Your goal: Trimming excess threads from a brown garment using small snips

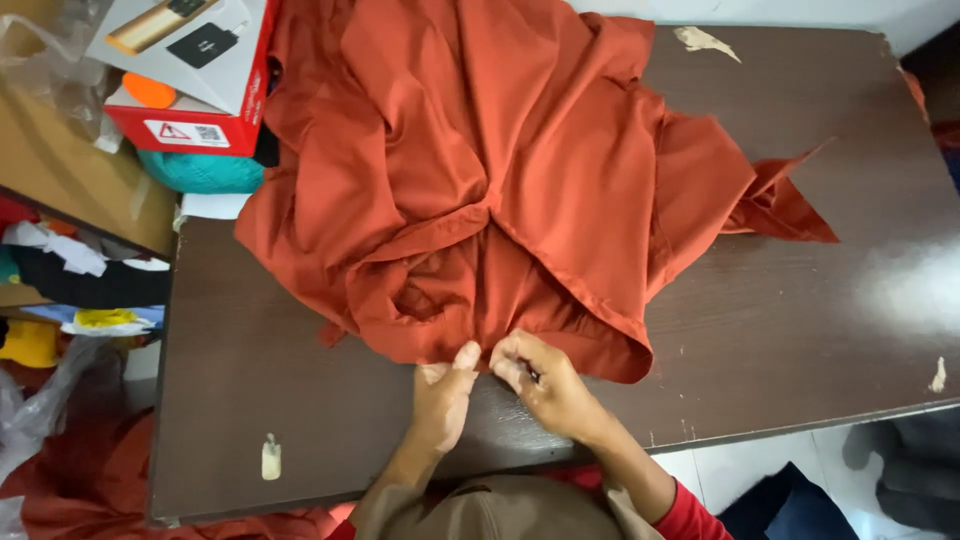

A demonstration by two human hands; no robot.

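Both of my hands, left hand [443, 398] and right hand [545, 385], pinch the near hem of the rust-orange cloth [500, 170], whose bulk spreads away from my fingers across the dark table [800, 320].

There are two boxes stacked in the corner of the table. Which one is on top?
The white box is on top. It lies tilted across the red box, which sits beneath it beside the orange cloth, far from both hands.
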